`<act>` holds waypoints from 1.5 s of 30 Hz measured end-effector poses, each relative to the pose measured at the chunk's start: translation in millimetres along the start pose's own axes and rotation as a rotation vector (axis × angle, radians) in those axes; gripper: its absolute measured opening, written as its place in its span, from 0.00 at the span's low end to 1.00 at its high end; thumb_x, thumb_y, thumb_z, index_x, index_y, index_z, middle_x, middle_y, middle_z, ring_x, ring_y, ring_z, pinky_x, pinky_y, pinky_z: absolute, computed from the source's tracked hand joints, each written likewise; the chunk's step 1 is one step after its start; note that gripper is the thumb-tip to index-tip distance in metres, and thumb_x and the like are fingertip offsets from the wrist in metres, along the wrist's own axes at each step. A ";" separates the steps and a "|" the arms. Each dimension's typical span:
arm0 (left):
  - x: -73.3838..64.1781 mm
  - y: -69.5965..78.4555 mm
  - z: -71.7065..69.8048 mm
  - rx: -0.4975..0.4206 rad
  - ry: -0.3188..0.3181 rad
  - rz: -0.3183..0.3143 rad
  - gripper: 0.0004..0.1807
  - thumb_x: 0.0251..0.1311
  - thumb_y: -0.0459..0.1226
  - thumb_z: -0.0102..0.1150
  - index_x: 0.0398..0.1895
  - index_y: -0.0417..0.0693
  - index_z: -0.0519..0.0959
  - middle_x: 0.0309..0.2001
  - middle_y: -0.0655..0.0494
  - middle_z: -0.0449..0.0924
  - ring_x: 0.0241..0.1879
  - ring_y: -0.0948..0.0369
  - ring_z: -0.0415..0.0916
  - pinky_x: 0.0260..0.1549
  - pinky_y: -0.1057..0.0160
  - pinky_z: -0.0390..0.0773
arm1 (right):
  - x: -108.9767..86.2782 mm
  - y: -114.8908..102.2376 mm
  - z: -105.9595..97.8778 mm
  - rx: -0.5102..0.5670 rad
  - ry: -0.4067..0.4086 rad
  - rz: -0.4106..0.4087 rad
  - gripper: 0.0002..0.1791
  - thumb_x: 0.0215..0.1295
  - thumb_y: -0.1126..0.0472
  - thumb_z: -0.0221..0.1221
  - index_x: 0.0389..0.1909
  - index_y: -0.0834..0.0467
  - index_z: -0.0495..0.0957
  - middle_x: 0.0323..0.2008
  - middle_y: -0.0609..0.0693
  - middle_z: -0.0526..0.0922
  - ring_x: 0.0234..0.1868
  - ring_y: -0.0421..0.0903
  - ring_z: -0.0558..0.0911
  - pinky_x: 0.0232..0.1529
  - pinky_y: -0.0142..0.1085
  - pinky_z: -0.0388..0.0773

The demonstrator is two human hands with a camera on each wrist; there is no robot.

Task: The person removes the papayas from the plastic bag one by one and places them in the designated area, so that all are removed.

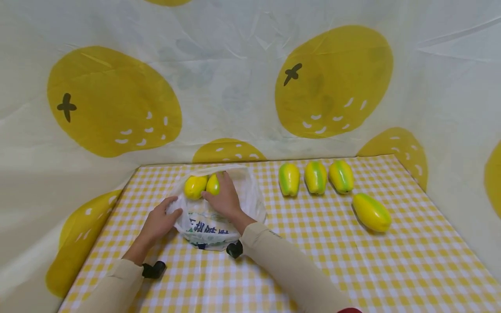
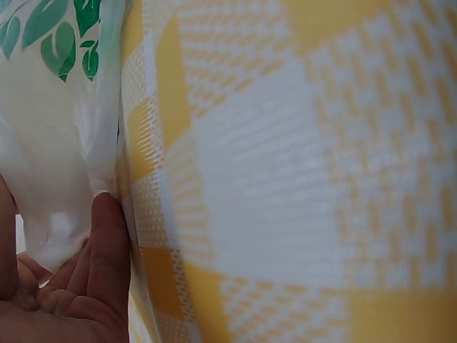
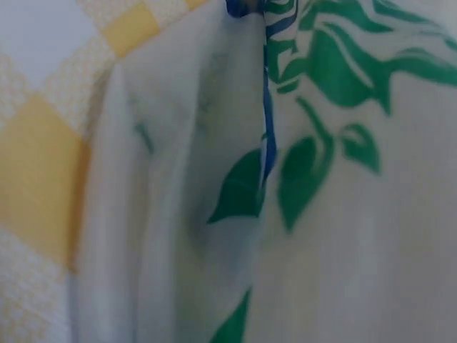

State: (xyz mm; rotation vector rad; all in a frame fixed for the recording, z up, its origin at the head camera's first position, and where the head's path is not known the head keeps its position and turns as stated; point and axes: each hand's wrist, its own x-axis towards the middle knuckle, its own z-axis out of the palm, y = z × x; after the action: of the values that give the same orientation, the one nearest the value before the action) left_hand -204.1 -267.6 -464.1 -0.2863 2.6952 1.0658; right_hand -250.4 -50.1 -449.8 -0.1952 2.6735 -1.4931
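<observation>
A white plastic bag (image 1: 250, 195) with green leaf and dark lettering prints lies on the table, its mouth spread open. Inside it is one yellow papaya (image 1: 195, 188), with a second papaya (image 1: 213, 185) beside it. My right hand (image 1: 225, 195) reaches into the bag and grips this second papaya, its fingers covering the right side. At the bag's left edge, my left hand (image 1: 159, 221) holds the rim. The left wrist view shows the bag's thin plastic (image 2: 57, 236) between the thumb and fingers. Only the printed bag side (image 3: 321, 214) fills most of the right wrist view; the right hand is hidden there.
Three yellow-green papayas (image 1: 315, 178) stand in a row right of the bag. Another papaya (image 1: 372, 212) lies slanted nearer the front right. A yellow-and-white checked cloth (image 1: 313, 243) covers the table. Behind it hangs a pale curtain (image 1: 227, 87) printed with large yellow fruit.
</observation>
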 end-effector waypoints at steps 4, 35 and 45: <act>-1.0 0.3 0.0 -0.003 -0.008 -0.009 0.38 0.77 0.51 0.49 0.83 0.48 0.54 0.83 0.37 0.52 0.80 0.37 0.54 0.77 0.32 0.56 | 1.1 1.5 0.2 -0.074 0.017 -0.011 0.43 0.70 0.47 0.65 0.81 0.54 0.60 0.84 0.55 0.52 0.81 0.58 0.63 0.80 0.52 0.63; -0.9 -1.2 0.1 -0.015 -0.014 -0.010 0.38 0.77 0.51 0.49 0.83 0.48 0.54 0.82 0.36 0.53 0.80 0.37 0.54 0.76 0.32 0.56 | -34.2 -4.8 -30.1 -0.208 0.013 -0.219 0.36 0.69 0.55 0.65 0.77 0.54 0.68 0.82 0.55 0.60 0.79 0.54 0.68 0.75 0.51 0.71; 0.7 0.9 0.1 -0.020 -0.009 -0.023 0.38 0.77 0.50 0.49 0.84 0.48 0.53 0.83 0.37 0.51 0.79 0.37 0.55 0.77 0.32 0.56 | -50.9 -5.7 -53.9 -0.175 0.026 -0.252 0.37 0.67 0.55 0.66 0.76 0.54 0.69 0.82 0.55 0.61 0.77 0.57 0.71 0.72 0.55 0.74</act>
State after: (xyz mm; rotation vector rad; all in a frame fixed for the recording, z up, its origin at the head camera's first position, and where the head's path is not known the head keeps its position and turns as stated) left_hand -205.0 -267.0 -463.8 -0.3147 2.6684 1.0862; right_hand -206.4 -0.2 -416.6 -0.5455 2.8905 -1.3235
